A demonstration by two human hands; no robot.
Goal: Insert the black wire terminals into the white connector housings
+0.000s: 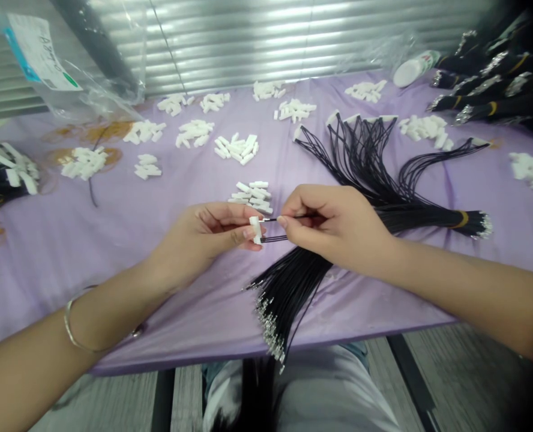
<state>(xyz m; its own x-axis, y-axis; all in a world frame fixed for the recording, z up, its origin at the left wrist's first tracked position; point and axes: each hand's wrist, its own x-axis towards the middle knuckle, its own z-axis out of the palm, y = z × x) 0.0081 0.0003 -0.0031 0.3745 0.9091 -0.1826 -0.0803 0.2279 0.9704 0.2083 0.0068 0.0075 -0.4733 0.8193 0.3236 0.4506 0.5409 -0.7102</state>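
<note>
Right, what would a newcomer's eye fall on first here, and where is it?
Probably the black wires, fanning with silvery tips toward the near edge of the purple cloth. At the centre, the left hand pinches a white block and the right hand holds a thin wire close to it. Heaps of white pieces dot the cloth beyond.

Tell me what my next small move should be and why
Probably ease the black wire leftward into the white connector: your right hand pinches that wire, its metal tip beside the connector's far end; your left hand grips the connector, and other wires enter its near end.
</note>
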